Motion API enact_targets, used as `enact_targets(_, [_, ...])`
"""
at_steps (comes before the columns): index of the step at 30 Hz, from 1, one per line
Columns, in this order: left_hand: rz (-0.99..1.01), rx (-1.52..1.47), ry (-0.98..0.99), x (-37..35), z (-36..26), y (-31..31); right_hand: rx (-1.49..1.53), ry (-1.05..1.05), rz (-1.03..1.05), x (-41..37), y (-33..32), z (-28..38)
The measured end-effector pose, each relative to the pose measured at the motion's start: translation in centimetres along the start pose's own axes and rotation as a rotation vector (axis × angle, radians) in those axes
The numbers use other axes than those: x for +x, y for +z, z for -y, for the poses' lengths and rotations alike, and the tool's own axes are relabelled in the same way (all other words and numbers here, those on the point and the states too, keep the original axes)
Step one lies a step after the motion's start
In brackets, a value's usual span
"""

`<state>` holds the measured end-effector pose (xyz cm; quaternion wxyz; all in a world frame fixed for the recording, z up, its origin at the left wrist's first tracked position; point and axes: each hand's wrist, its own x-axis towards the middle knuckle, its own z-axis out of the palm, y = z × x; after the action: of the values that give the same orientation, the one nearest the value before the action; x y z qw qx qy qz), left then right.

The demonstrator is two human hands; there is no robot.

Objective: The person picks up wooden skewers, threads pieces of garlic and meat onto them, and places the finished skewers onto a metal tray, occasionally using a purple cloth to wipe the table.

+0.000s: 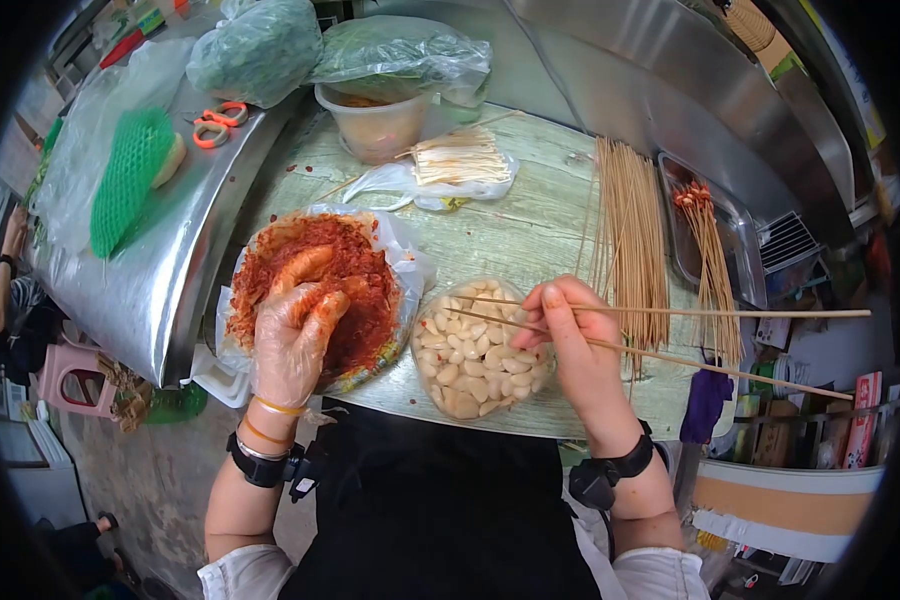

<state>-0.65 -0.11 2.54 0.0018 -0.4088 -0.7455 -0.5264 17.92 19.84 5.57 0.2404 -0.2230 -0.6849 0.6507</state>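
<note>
My left hand (pixel 298 325), in a clear plastic glove smeared red, reaches into a red chili mixture (pixel 360 270) heaped in an open plastic bag. Its fingers are bent together, and whatever lies between them is hidden. Two long bamboo skewers (pixel 730 313) are pinched in my right hand (pixel 568 325). Their left ends lie over a clear tub of peeled garlic cloves (pixel 470 375), right beside the bag. The exact contact of the tips with the cloves cannot be made out.
Bare skewers (pixel 630 230) lie in a thick row at right, beside a metal tray (pixel 740 270) with red-tipped skewers (pixel 700 215). Enoki mushrooms (pixel 462 158), a plastic tub (pixel 375 125), bagged greens (pixel 255 50) and orange-handled scissors (pixel 218 124) are farther back. Another person's arm (pixel 10 255) shows far left.
</note>
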Motion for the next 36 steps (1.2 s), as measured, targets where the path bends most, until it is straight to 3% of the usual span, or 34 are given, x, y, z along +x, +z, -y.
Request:
enact_targets(4, [0.015, -0.037, -0.067, -0.2, -0.6, -0.1, 0.019, 0.027, -0.008, 0.5, 0.4, -0.7])
enact_targets(6, [-0.035, -0.251, -0.427, -0.9, -1.3, 0.1, 0.047, 0.023, -0.029, 0.3, 0.3, -0.5])
enact_targets(10, [-0.089, -0.441, -0.447, -1.0, -2.1, 0.4, 0.169, 0.031, -0.128, -0.6, -1.8, -0.1])
enact_targets(12, [-0.048, -0.737, -0.557, -1.4, -1.7, 0.7, 0.319, 0.032, -0.187, -0.9, -2.7, -0.4])
enact_targets(15, [-0.008, -0.925, -0.629, -1.6, -2.5, 1.1, 0.524, 0.063, -0.172, -1.0, -3.0, -0.7])
enact_targets(20, [0.184, -1.23, -0.509, -2.3, -3.4, 1.1, 0.715, 0.126, 0.022, -1.0, -1.1, -0.5])
enact_targets(22, [0.247, -1.35, -0.607, -2.4, -4.5, 0.8, 0.745, 0.16, 0.029, -1.0, -0.5, -0.4])
enact_targets(25, [0.321, -1.337, -0.646, -2.4, -5.5, 0.4, 0.728, 0.187, 0.102, -0.8, -0.1, -0.7])
enact_targets(32, [0.417, -1.19, -0.692, -3.3, -4.5, 0.4, 0.613, 0.164, 0.049, -1.1, -0.2, -0.4])
enact_targets(36, [0.177, -1.329, -0.751, -3.9, -3.3, 1.4, 0.559, 0.054, -0.056, -2.1, -0.1, 0.8])
